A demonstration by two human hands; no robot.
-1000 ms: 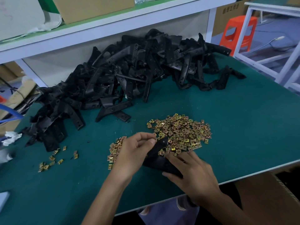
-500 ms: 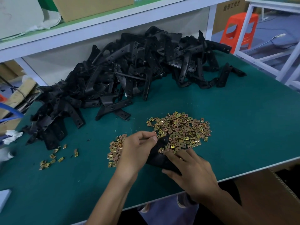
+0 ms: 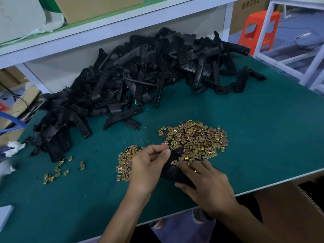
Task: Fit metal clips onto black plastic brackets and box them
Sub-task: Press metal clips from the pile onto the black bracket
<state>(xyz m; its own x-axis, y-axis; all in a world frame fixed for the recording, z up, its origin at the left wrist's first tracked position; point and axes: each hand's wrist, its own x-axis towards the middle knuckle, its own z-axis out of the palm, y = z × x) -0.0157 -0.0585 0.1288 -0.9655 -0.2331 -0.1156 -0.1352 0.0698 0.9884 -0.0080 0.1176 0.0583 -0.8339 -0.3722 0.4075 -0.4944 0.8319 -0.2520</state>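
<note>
From my remote seat, the bracket [image 3: 172, 165] shows only in part, its near end buried under the right hand [image 3: 208, 186] and its left edge behind the left hand [image 3: 149, 165]. I cannot tell whether the left fingertips [image 3: 166, 151] pinch a clip. The stool [image 3: 257, 30] and cardboard box [image 3: 98, 6] run off the top edge.
</note>
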